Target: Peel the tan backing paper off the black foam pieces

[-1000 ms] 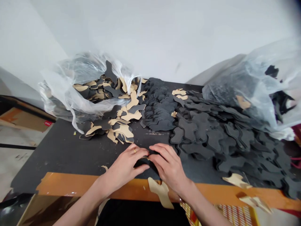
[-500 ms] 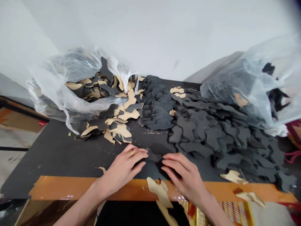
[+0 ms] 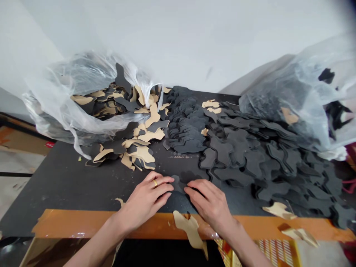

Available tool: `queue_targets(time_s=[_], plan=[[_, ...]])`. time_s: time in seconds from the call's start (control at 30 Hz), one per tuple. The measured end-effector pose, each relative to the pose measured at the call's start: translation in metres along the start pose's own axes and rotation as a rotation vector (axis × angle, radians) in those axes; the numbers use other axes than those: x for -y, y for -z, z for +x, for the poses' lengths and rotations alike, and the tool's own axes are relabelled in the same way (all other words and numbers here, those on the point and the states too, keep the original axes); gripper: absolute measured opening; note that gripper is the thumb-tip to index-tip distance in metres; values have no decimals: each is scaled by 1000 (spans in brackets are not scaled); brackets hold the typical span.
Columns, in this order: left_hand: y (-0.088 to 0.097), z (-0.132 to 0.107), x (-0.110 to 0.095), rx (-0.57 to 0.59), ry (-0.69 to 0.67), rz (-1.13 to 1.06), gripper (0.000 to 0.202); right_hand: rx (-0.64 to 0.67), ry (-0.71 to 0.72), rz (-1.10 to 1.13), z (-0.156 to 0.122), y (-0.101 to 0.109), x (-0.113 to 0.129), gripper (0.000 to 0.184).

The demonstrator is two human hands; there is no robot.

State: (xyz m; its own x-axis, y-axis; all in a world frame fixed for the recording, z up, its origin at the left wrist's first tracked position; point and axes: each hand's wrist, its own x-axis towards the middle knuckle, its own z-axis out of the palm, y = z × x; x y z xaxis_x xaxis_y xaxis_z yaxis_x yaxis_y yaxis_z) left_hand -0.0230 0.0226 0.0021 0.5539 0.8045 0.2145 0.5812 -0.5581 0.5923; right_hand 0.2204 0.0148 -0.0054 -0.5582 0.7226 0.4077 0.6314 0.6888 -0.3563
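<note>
My left hand (image 3: 147, 198), a ring on one finger, lies flat with fingers stretched on a black foam cut-out (image 3: 182, 181) at the near middle of the black table (image 3: 69, 178). My right hand (image 3: 208, 202) presses flat on the same piece from the right, fingers extended, fingertips nearly meeting the left hand's. Just behind the hands lies a spread of overlapping black cut-outs (image 3: 244, 159). A tan backing piece (image 3: 191, 230) hangs over the orange table edge (image 3: 83, 224) between my wrists.
A clear plastic bag (image 3: 75, 107) at back left spills tan and black cut-outs (image 3: 139, 148). A second clear bag (image 3: 308, 100) of black pieces sits at back right. Tan scraps (image 3: 279, 210) lie at the front right edge. A white wall stands behind.
My right hand slid right along the piece, then came back toward the left hand. The left hand stayed nearly still. The camera tilted slightly.
</note>
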Motion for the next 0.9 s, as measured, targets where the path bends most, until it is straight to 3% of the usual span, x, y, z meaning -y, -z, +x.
queue_targets(time_s=[0.47,0.67,0.9], plan=[[1,-1,-3,14,18,24,17,73,91,-93,2,5,1,26],[7,-7,1,73,-119,132,24,174,165,-173,13,15,6,28],[10,-22,1,-27,-218,266,24,254,215,-216,7,23,8,36]])
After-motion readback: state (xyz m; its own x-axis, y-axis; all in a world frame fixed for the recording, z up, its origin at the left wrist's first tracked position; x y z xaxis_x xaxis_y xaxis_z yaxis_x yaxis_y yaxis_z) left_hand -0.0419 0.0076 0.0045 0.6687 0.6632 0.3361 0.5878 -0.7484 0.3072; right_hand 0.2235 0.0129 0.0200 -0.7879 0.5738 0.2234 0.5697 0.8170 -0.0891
